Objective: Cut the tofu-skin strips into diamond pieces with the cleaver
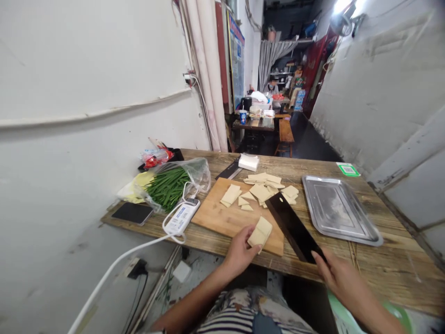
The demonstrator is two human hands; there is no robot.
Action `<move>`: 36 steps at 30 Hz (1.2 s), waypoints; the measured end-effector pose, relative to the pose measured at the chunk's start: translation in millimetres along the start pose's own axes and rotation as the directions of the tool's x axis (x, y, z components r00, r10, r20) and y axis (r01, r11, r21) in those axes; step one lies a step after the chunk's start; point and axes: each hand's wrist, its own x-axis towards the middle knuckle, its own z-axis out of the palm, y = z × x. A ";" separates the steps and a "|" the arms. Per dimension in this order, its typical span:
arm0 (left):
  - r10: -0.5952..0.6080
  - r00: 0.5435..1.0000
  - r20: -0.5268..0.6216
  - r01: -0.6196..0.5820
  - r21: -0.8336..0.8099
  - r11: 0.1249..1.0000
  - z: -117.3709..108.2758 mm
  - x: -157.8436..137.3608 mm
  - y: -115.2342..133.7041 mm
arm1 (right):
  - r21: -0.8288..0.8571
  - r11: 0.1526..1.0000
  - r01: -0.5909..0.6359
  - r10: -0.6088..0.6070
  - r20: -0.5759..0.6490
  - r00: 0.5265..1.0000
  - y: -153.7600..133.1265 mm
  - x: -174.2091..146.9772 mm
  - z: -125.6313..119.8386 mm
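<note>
My left hand [240, 250] is closed around a small stack of pale tofu sheets [261, 232] at the near edge of the wooden cutting board [215, 211]. In my right hand [332, 269] is a dark, broad-bladed cleaver [294, 227], its blade slanting up and left over the board's right edge. More cut pieces of tofu sheet [260, 192] lie in a loose heap at the far right of the board, some spilling past its edge. A separate pair of pieces [230, 195] rests farther left on the board.
Right of the board lies a metal tray [342, 208], with thin sticks [353, 255] by its near edge. On the left are green chives [168, 185] in a plastic bag, a white power strip [182, 217] with its cable, and a phone [132, 213]. A white box [249, 162] stands behind the board.
</note>
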 end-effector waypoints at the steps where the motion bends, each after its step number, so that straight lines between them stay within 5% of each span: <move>1: 0.091 0.995 0.029 -0.095 0.177 0.980 -6.1 -5.6 -0.2 | -0.033 0.999 0.011 -0.010 0.026 1.000 -1.5 1.0 -4.3; 4: 0.276 0.935 0.222 -0.354 0.547 0.759 -19.9 -15.8 -1.8 | -0.106 0.994 0.022 -0.006 0.152 0.988 -7.5 3.9 -14.5; 7: 0.353 0.860 0.369 -0.510 0.593 0.623 -23.1 -14.2 -5.8 | -0.150 0.988 0.042 0.004 0.294 0.956 -15.8 6.8 -19.8; 9: 0.420 0.836 0.354 -0.548 0.591 0.593 -21.5 -10.2 -8.5 | -0.178 0.982 0.058 0.012 0.368 0.930 -20.9 8.4 -20.5; 14: 0.480 0.812 0.332 -0.575 0.597 0.560 -17.9 -4.5 -11.9 | -0.243 0.963 0.116 0.011 0.466 0.885 -26.1 11.4 -17.9; 25: 0.428 0.837 0.341 -0.542 0.630 0.556 -17.3 -7.0 -3.7 | -0.285 0.926 0.249 -0.110 0.427 0.898 -17.3 17.0 -18.0; 36: 0.474 0.829 0.298 -0.548 0.604 0.579 -15.6 -7.6 -2.7 | -0.310 0.930 0.198 -0.018 0.498 0.867 -28.0 29.3 -26.9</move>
